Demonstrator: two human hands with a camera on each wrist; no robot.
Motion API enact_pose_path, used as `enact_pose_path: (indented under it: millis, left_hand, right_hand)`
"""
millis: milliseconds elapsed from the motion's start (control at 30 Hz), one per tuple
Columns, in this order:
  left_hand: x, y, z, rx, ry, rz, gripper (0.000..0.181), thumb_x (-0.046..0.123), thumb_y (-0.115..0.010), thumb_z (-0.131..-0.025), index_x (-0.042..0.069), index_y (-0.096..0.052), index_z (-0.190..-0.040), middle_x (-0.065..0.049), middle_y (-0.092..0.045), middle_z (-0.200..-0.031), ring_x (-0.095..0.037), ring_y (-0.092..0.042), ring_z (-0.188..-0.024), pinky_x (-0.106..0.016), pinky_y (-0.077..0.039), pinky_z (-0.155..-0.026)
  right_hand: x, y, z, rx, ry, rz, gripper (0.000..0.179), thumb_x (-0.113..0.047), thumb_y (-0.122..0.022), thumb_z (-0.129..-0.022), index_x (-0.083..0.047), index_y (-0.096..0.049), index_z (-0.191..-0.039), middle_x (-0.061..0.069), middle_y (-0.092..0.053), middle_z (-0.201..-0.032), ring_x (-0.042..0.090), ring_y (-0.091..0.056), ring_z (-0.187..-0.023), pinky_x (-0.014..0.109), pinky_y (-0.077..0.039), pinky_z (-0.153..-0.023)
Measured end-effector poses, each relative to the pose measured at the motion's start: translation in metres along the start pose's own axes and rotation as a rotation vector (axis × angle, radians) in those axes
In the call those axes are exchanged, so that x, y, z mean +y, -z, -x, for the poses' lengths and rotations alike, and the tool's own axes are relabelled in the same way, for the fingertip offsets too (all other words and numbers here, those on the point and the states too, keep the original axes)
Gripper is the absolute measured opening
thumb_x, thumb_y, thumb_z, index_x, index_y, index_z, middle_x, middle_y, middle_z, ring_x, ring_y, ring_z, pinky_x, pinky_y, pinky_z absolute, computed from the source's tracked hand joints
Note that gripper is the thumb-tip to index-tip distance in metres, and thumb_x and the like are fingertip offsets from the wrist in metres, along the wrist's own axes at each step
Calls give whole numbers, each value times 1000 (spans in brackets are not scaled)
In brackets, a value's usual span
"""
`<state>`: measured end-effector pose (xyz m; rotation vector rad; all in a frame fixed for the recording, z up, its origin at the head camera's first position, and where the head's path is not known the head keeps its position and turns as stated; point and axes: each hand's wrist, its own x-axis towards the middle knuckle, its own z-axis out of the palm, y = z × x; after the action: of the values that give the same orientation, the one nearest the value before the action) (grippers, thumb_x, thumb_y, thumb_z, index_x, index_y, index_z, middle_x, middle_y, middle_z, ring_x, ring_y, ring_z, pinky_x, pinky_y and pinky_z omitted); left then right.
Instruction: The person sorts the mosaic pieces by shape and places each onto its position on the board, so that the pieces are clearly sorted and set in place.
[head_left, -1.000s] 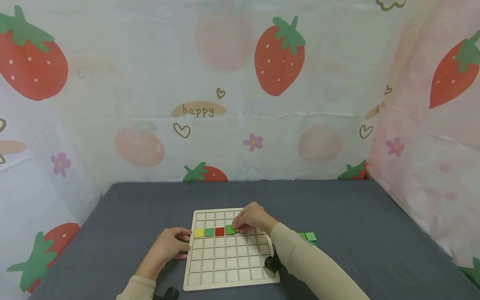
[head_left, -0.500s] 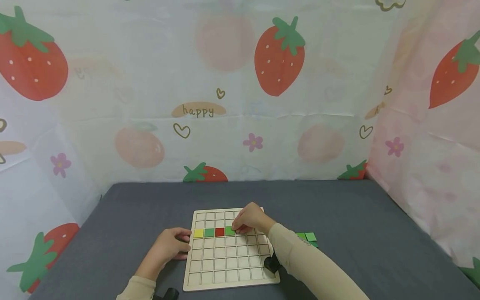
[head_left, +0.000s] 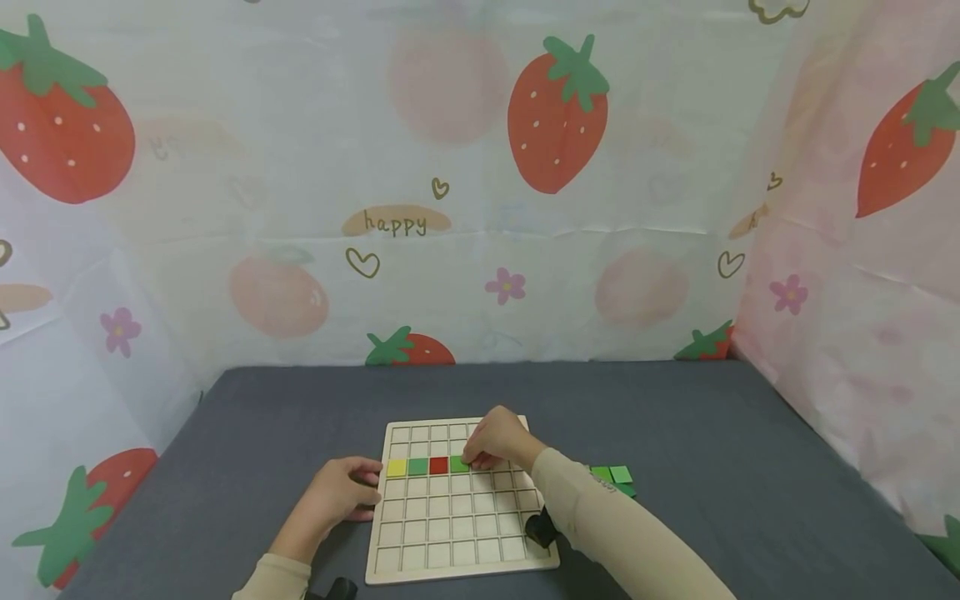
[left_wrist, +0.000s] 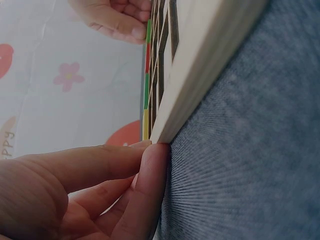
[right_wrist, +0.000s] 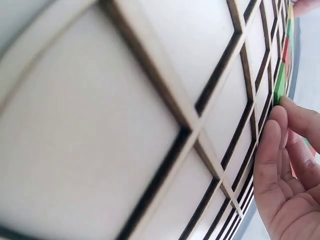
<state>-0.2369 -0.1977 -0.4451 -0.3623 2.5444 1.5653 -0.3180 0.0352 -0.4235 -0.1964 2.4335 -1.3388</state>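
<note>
A square wooden grid board point(head_left: 450, 577) lies on the dark table. Across one of its rows run a yellow tile point(head_left: 397, 468), a teal-green tile point(head_left: 417, 467), a red tile point(head_left: 438, 466) and a bright green tile point(head_left: 458, 464). My right hand point(head_left: 501, 437) pinches the bright green tile at its right edge; the right wrist view shows thumb and fingertip against that tile point(right_wrist: 280, 85). At the board's left edge is my left hand point(head_left: 339, 490). Its thumb and fingers grip that edge beside the yellow tile, as the left wrist view shows.
Several loose green tiles point(head_left: 615, 476) lie on the table right of the board, partly hidden by the right sleeve point(head_left: 600, 517). A dark cloth point(head_left: 285, 417) covers the table. Behind it hangs a strawberry-print curtain point(head_left: 450, 292).
The bright green tile has settled slightly lower, level with the row, my right fingers still on it. My left hand stays at the board's edge.
</note>
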Motion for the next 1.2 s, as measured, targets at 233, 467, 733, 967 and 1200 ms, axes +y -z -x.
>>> enact_pose_path:
  millis: [233,467,733,967,1200]
  left_hand:
    - [-1,-1,-1,0,-5,0,49,-14,-67,-80,-9,-58,-128,-18,-58,-107,-22,-62,-82,-32,-61,-63]
    - [-2,1,-1,5,-13,-9,49,-13,-67,-81,-9,-58,-129,-18,-59,-106,-21,-62,-82,-32,-61,-63]
    - [-2,1,0,-2,-10,-6,49,-13,-67,-81,-9,-57,-129,-19,-58,-107,-22,-63,-83,-32,-61,-64]
    - [-1,1,0,-8,-7,-4,49,-13,-67,-81,-9,-57,-130,-19,-58,-107,-21,-63,-83,-32,-61,-64]
    - [-1,0,0,-9,-7,-10,49,-12,-67,-81,-9,-57,-130,-18,-58,-107,-21,-63,-83,-32,-61,-64]
  right_hand:
    - [0,13,5,-8,27,-21,6,-4,-79,-79,1,-78,-83,11,-75,-75,18,-72,-63,32,-63,-64]
    - [4,35,11,-12,31,-73,13,-9,-78,-82,-1,-78,-92,12,-76,-85,17,-71,-71,35,-63,-73]
    - [17,58,17,9,11,-62,11,-11,-75,-86,-3,-79,-93,7,-77,-86,15,-71,-71,35,-63,-76]
    - [29,76,26,35,0,-54,13,-11,-73,-87,-2,-78,-94,7,-77,-89,18,-72,-76,36,-63,-78]
    - [41,92,35,36,5,-43,18,-11,-72,-87,2,-77,-100,12,-77,-94,21,-72,-81,37,-62,-79]
